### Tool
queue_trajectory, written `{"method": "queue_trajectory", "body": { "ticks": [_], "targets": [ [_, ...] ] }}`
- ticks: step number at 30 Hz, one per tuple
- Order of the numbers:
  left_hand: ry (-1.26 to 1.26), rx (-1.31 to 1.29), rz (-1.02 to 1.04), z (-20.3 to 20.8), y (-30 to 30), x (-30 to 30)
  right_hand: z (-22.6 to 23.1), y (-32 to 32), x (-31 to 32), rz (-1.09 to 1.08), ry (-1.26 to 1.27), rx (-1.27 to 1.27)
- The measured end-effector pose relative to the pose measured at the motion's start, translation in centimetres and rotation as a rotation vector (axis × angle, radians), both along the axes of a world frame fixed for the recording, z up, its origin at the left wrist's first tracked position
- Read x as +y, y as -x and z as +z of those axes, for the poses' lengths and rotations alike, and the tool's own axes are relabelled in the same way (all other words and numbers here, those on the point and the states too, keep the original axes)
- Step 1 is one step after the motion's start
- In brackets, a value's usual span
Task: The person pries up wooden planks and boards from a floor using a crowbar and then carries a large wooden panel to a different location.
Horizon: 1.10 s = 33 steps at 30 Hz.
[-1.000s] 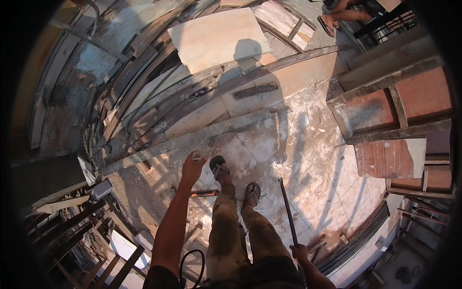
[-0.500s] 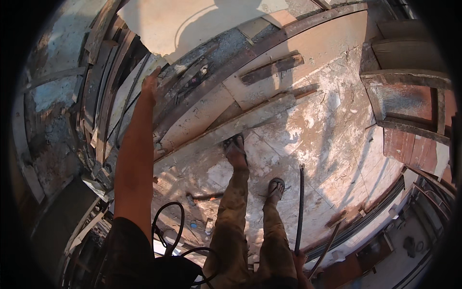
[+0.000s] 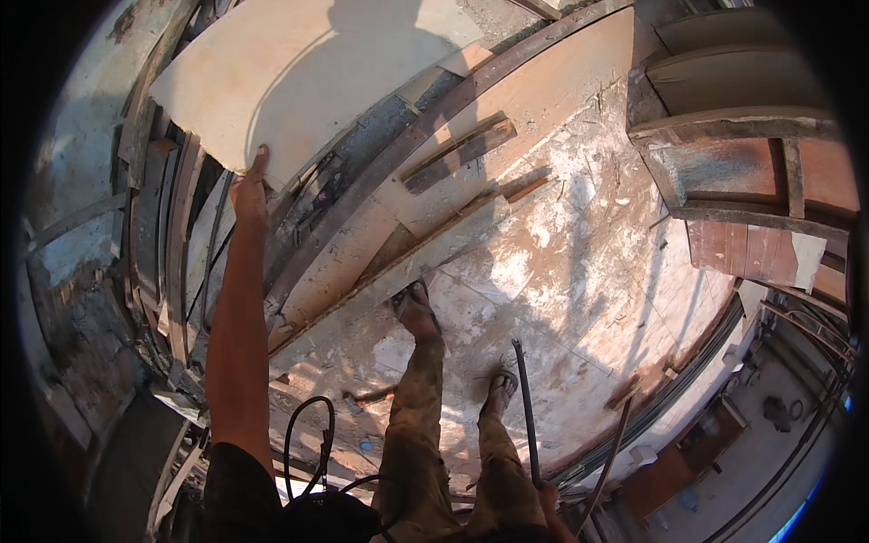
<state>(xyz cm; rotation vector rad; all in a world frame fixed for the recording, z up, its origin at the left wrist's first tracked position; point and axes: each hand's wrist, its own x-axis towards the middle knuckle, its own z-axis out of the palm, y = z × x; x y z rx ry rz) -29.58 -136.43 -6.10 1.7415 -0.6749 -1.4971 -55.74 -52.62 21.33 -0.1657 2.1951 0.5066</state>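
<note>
My left hand [image 3: 248,190] reaches far forward and is closed on the lower edge of a large pale board [image 3: 272,77], with the thumb on its face. The board looks like a plywood sheet, and its upper part runs out of view. Low by my right leg, my right hand [image 3: 549,499] is wrapped round the end of a dark, thin rod [image 3: 528,412], probably a pry bar. The rod points forward, its far tip near my right foot. The fingers of my right hand are partly hidden.
Long timbers [image 3: 186,244] are stacked on the left. A long plank [image 3: 398,249] lies across the dusty floor [image 3: 543,299] ahead of my feet, with a short wood piece [image 3: 460,156] beyond. A wooden frame [image 3: 742,172] stands right. A black cable [image 3: 328,425] loops by my left arm.
My left hand has moved to the board's edge and taken hold of it. My right foot has lifted or shifted and is blurred. The view has swung, showing more of the board.
</note>
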Motion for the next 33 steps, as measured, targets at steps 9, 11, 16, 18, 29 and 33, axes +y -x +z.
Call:
{"method": "queue_trajectory", "body": {
  "ticks": [9, 11, 16, 18, 29, 33],
  "targets": [
    [0.359, -0.103, 0.047, 28.6, 10.5, -3.6, -4.2, 5.0, 8.8, 0.135, 0.030, 0.064],
    [0.390, -0.181, -0.149, 34.1, 11.0, -1.5, -4.4, 3.9, 7.7, 0.002, 0.196, 0.149],
    [0.540, -0.312, -0.319, 42.3, 12.0, 5.2, -0.2, 5.5, -2.4, -0.085, 0.380, 0.144],
    [0.434, -0.602, -0.438, 43.6, 12.1, 7.1, -0.7, 6.9, -1.6, -0.056, 0.460, 0.139],
    [0.302, -0.996, -0.468, 41.4, 13.7, 13.0, 9.6, 17.8, -4.3, -0.019, 0.686, -0.089],
    [0.150, -0.900, -0.545, 40.0, 13.1, 12.4, 12.5, 17.8, -9.0, 0.044, 0.828, -0.286]
  ]
}}
